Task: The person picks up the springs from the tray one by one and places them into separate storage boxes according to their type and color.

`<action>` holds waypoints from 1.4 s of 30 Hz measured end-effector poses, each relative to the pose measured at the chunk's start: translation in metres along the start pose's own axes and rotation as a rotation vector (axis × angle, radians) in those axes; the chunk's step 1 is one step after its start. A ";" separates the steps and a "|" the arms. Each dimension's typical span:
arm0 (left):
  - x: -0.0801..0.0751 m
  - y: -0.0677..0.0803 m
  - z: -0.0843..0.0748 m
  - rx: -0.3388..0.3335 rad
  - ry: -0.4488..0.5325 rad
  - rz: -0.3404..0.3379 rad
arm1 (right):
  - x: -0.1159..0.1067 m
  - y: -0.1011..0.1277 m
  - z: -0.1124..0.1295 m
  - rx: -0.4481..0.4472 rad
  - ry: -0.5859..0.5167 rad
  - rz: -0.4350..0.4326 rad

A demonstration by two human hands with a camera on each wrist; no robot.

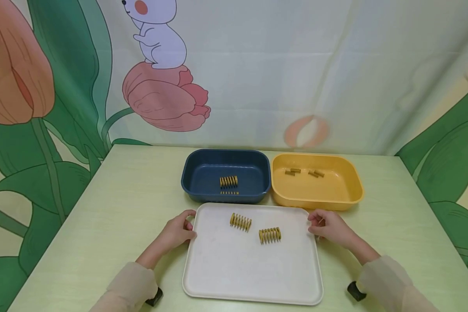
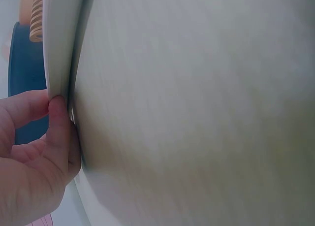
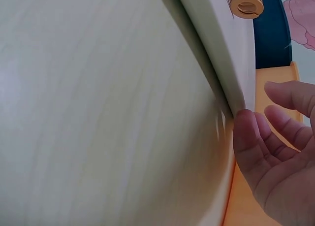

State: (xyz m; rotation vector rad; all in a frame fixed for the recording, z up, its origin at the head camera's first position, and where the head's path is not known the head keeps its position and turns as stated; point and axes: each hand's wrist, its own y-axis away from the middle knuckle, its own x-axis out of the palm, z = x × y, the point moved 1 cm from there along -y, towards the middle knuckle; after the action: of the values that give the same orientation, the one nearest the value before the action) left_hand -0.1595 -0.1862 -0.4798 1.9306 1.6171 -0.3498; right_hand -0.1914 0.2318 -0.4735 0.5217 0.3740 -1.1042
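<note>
A white tray (image 1: 253,268) lies on the table between both hands, with two gold coil springs (image 1: 240,222) on its upper half. At the tray's upper left side, my left hand (image 1: 178,229) pinches the rim between thumb and finger. My right hand (image 1: 331,227) is at the upper right corner; in the right wrist view its fingertip (image 3: 246,125) touches the tray's edge (image 3: 231,83) while the thumb stands off it. Another gold coil spring (image 1: 229,181) lies in the blue bin (image 1: 191,177). Several smaller springs (image 1: 316,173) are in the yellow bin (image 1: 347,195).
The blue and yellow bins stand side by side just behind the tray. A curtain (image 1: 253,86) printed with tulips and a white animal hangs at the table's back edge. Pale wood-grain table (image 1: 113,208) extends to both sides.
</note>
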 end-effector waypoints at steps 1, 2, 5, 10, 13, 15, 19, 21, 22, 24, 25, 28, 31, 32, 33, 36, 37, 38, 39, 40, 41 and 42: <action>0.000 0.000 0.000 0.005 -0.001 0.000 | 0.000 0.000 -0.001 0.005 -0.006 -0.008; 0.000 0.001 0.000 0.007 0.001 -0.001 | 0.001 0.000 -0.001 0.008 -0.007 -0.019; 0.000 0.001 -0.001 0.016 -0.001 -0.004 | 0.002 0.000 -0.004 0.020 -0.005 -0.054; 0.000 0.002 -0.002 0.018 0.004 -0.006 | 0.006 0.001 -0.007 0.037 -0.018 -0.088; 0.000 0.003 -0.002 0.019 0.014 -0.003 | 0.008 0.002 -0.006 0.053 -0.038 -0.092; 0.001 0.003 -0.002 0.019 0.020 -0.001 | 0.009 0.002 -0.006 0.065 -0.045 -0.096; 0.001 0.003 -0.001 0.022 0.026 0.000 | 0.011 0.002 -0.009 0.075 -0.045 -0.102; 0.000 0.003 -0.002 0.025 0.024 -0.001 | 0.012 0.002 -0.009 0.076 -0.050 -0.103; 0.000 0.003 -0.002 0.025 0.024 -0.003 | 0.012 0.002 -0.010 0.076 -0.051 -0.104; 0.000 0.003 -0.002 0.024 0.022 -0.004 | 0.013 0.002 -0.009 0.078 -0.052 -0.107; 0.000 0.003 -0.002 0.026 0.020 -0.005 | 0.013 0.002 -0.009 0.080 -0.051 -0.108; 0.000 0.003 -0.003 0.027 0.015 -0.005 | 0.013 0.004 -0.008 0.086 -0.049 -0.111; 0.000 0.003 -0.003 0.029 0.008 -0.006 | 0.014 0.005 -0.007 0.092 -0.057 -0.115; 0.000 0.003 -0.003 0.029 0.006 -0.007 | 0.015 0.005 -0.007 0.094 -0.062 -0.118; 0.000 0.003 -0.003 0.028 0.006 -0.007 | 0.015 0.005 -0.007 0.097 -0.066 -0.120; 0.000 0.002 -0.002 0.025 0.010 -0.006 | 0.017 0.006 -0.006 0.106 -0.083 -0.131; 0.000 0.002 -0.002 0.023 0.011 -0.004 | 0.017 0.006 -0.006 0.110 -0.087 -0.135; 0.000 0.002 -0.002 0.022 0.012 -0.003 | 0.018 0.006 -0.006 0.113 -0.089 -0.140; 0.000 0.003 -0.002 0.020 0.012 -0.003 | 0.018 0.006 -0.006 0.113 -0.092 -0.141; 0.000 0.002 -0.002 0.022 0.011 -0.003 | 0.019 0.006 -0.006 0.112 -0.095 -0.143; 0.000 0.003 -0.002 0.020 0.010 -0.003 | 0.019 0.006 -0.006 0.113 -0.099 -0.146; 0.000 0.002 -0.002 0.021 0.008 -0.004 | 0.020 0.006 -0.006 0.114 -0.103 -0.148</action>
State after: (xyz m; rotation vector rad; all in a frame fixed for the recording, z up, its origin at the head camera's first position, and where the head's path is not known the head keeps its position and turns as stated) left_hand -0.1576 -0.1854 -0.4769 1.9469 1.6287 -0.3632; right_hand -0.1782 0.2229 -0.4878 0.5415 0.2642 -1.2951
